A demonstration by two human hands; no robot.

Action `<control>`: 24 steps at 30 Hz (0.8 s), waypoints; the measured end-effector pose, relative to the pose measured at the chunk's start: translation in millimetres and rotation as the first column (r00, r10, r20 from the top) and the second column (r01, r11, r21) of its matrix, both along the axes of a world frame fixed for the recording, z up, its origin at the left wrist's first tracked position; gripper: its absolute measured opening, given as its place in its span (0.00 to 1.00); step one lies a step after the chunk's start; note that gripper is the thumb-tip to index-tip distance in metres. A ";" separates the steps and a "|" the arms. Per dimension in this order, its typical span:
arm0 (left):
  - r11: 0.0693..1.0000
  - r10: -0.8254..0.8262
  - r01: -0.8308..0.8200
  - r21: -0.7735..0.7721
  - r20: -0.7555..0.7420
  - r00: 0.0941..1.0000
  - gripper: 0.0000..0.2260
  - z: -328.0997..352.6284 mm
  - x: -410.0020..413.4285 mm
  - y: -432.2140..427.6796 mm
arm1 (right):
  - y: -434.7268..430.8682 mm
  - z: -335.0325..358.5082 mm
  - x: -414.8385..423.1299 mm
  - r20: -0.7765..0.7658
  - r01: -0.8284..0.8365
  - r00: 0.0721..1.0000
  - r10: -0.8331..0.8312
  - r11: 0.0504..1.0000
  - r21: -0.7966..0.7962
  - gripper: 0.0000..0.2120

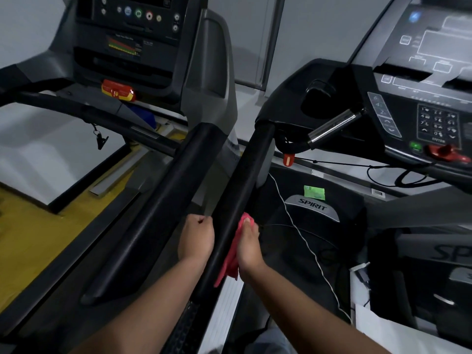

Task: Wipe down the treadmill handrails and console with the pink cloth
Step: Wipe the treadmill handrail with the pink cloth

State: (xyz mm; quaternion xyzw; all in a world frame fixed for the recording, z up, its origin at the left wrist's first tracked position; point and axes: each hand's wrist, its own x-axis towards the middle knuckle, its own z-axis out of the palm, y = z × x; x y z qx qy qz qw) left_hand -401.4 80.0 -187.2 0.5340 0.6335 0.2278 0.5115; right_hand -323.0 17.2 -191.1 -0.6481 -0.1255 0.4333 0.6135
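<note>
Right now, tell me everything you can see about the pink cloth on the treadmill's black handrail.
The pink cloth looks like soft, thin fabric, pinkish red, bunched into creased folds rather than spread flat. The right hand grips it against the right side of the black padded handrail, thumb over its upper end. Its lower end hangs loose below the hand in a pointed tail. The left hand, curled on the rail's other side, does not touch it.

Head-worn wide-angle camera looks forward and down, close above the handrail
</note>
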 end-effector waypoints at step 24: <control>0.923 -0.186 0.288 0.253 -0.360 0.914 0.18 12.9 14.8 -10.7 | 28.9 -36.1 20.1 -0.633 -0.169 0.765 0.120 0.986 -0.017 0.18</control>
